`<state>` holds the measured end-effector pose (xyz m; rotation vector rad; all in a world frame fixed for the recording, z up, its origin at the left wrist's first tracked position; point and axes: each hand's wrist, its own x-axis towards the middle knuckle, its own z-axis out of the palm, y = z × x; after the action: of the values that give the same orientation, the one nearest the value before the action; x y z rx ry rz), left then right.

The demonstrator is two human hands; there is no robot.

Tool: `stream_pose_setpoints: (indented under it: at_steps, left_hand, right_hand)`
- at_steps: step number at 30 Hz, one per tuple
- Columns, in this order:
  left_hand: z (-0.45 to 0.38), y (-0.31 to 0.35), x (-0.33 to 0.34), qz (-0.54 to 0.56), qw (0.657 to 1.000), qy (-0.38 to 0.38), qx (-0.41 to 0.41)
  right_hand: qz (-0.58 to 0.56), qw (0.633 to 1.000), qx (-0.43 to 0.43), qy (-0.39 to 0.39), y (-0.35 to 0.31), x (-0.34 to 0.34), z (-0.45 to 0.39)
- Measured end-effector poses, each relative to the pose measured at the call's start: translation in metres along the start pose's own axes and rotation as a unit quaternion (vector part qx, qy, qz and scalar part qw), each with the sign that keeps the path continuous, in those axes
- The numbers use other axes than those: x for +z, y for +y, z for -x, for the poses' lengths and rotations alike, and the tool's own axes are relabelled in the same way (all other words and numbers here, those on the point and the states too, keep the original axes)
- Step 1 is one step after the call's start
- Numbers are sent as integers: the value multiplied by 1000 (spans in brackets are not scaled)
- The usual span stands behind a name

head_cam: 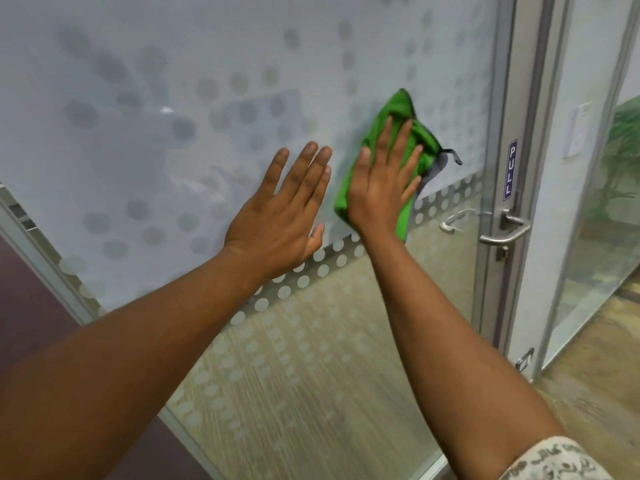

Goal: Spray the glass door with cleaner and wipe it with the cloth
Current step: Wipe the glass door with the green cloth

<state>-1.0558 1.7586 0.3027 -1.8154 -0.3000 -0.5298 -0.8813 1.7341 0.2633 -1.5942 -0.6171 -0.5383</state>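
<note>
Fingers (398,140) of the right hand (381,188) straight and slightly spread, pressed flat on a bunched green microfibre cloth with grey edging (405,112). Flat palm makes sense: load spreads over the whole pad rather than the fingertips. Cloth sticks out above the fingertips and along the thumb side; its grey hanging loop (452,155) trails past the little finger.

Left hand (280,216) is just beside it, not touching the cloth, fingers straight and close together, thumb out, palm on the bare frosted glass door with dot pattern (138,150). My read: bracing the leaf so it doesn't swing under wiping pressure.

Beyond the right fingertips, toward the frame: blue "PULL" label (512,169) and, lower, a brushed-metal lever handle (507,230). Wiping is in hand near the latch edge, at the bottom of the frosted band.

Hard to make out:
- no spray bottle in view
- can't tell wet from dry glass; the streaks may be reflections
- cloth underside hidden by the hand
- door top and bottom cut off
- patterned sleeve (561,459) only partly in shot
</note>
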Motion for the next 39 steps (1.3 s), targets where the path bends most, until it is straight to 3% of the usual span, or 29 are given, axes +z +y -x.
stream_pose_setpoints:
  at_steps: [5,8,10,12,15,19,25,29,33,36,39]
  left_hand:
    - [-1,-1,-7,24,1000,-15,8]
    - [-7,-13,-17,53,999,-12,6]
    - [-14,-26,-23,67,998,6,-12]
    - [-22,-39,-28,69,997,25,-39]
    - [-31,-61,-39,71,994,17,-78]
    - [-36,-98,-49,76,989,34,-124]
    - [-28,-145,-40,49,985,21,-166]
    - [-26,-145,-32,23,987,30,-157]
    - [-26,-145,-28,12,987,39,-153]
    - [-27,-144,-27,12,987,42,-154]
    - [-26,-144,-29,13,987,40,-155]
  right_hand:
    - [-22,991,135,16,12,-5,-14]
    - [-28,984,174,5,11,-7,6]
    - [-2,993,121,-12,-1,-6,23]
    - [25,999,-6,-34,-20,-3,42]
    - [49,981,-186,-41,-58,5,46]
    - [100,956,-276,-6,-122,4,1]
    - [35,969,-244,6,-164,-12,-88]
    - [42,987,-153,17,-138,-20,-123]
    - [24,997,-66,12,-103,-20,-104]
    - [41,995,-96,-2,-96,-16,-69]
    - [50,977,-209,-16,-112,-15,-65]
